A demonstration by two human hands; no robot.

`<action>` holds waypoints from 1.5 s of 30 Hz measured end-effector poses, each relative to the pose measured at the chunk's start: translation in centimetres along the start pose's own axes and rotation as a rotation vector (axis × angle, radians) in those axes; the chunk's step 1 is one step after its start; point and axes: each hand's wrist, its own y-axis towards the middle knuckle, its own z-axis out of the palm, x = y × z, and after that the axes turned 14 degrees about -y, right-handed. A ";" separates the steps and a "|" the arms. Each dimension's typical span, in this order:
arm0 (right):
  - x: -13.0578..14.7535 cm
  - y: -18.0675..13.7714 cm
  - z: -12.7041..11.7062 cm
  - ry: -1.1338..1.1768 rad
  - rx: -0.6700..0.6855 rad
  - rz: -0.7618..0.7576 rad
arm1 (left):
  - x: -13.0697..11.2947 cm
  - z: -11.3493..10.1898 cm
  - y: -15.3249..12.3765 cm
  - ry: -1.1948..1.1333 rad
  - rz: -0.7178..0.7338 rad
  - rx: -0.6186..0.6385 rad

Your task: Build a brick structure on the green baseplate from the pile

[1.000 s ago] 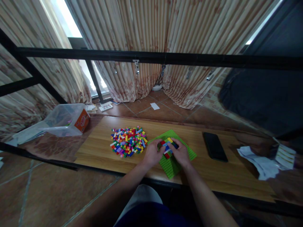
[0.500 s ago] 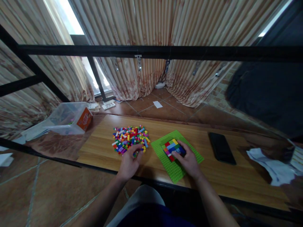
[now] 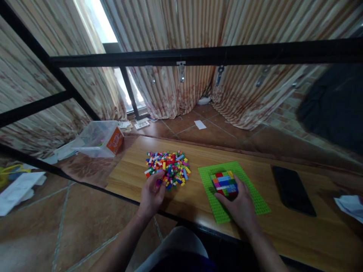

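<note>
The box label (image 3: 114,140) cannot be read. The left hand (image 3: 151,192) is curled at the pile (image 3: 170,168), grip unseen. The right hand (image 3: 241,206) is spread on the block (image 3: 224,181).

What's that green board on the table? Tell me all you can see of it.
The green board is a thin, studded square, plastic by its look, lying flat and askew on the wooden table near its front edge. A small block of coloured bricks sits on it, and the right hand rests on its near part, touching that block.
</note>
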 end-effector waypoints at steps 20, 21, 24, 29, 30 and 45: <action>1.3 -0.5 1.3 -0.080 -0.163 0.081 | 2.1 -1.3 4.0 0.492 0.033 0.117; 1.3 -0.5 1.3 -0.085 -0.161 0.082 | 2.1 -1.3 4.3 0.507 0.027 0.138; 1.2 -0.5 1.3 -0.104 -0.165 0.078 | 2.1 -1.1 5.0 0.523 0.024 0.189; 1.2 -0.6 1.3 -0.126 -0.179 0.059 | 2.3 -1.1 5.3 0.546 0.044 0.196; 1.2 -0.6 1.3 -0.128 -0.181 0.056 | 2.4 -1.1 5.3 0.542 0.043 0.183; 1.0 -0.7 1.5 -0.153 -0.185 0.058 | 2.7 -1.7 5.7 0.524 0.018 0.113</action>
